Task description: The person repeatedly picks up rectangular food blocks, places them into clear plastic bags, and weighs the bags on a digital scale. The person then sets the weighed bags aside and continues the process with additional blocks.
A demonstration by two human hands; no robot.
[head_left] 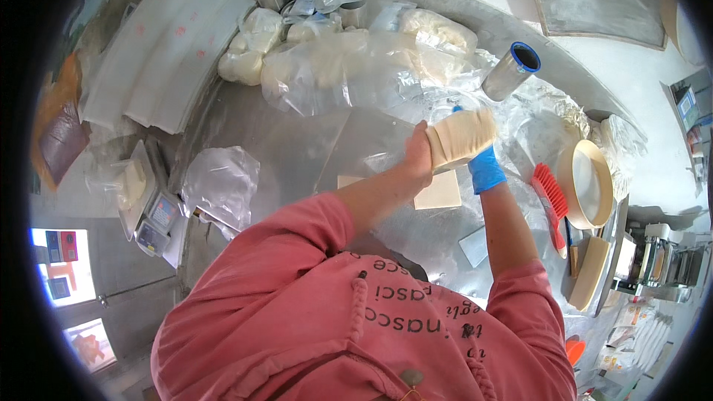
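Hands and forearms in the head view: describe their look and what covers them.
The left hand is bare. The right hand wears a smooth blue disposable glove, its cuff ending around the wrist. The left forearm and right forearm are uncovered below the pink sleeves of a hoodie, which end near the elbows. No watch shows.

Dark lettering on a pink hoodie
Several lines of dark lettering [394, 291] run upside down across the pink hoodie [297, 334]; orange print marks white packages [631, 338] at right, probably lettering, too small to read.
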